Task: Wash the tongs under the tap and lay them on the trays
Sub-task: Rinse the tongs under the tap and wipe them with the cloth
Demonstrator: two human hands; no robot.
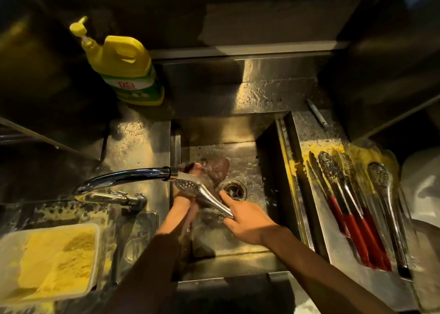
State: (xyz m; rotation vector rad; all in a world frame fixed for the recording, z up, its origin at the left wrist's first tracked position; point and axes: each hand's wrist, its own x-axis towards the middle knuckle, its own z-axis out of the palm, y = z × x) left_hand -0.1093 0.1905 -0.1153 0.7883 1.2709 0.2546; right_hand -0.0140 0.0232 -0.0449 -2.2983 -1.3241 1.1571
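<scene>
Steel tongs [202, 193] with a perforated head lie under the tap's spout [133, 175], where water runs onto them over the sink [238, 132]. My right hand [247, 221] grips their handle end. My left hand [184, 199] is under the perforated head, fingers against it. To the right a steel tray [338, 249] carries several tongs, some with red handles [357, 237] and one all-steel pair [385, 199], with yellow crumbs around their heads.
A yellow detergent bottle [126, 68] stands behind the sink at the left. A white tub of yellow crumbs [54, 263] sits at the front left. The drain [234, 188] is beside my hands. A thin pen-like object [317, 112] lies on the back right counter.
</scene>
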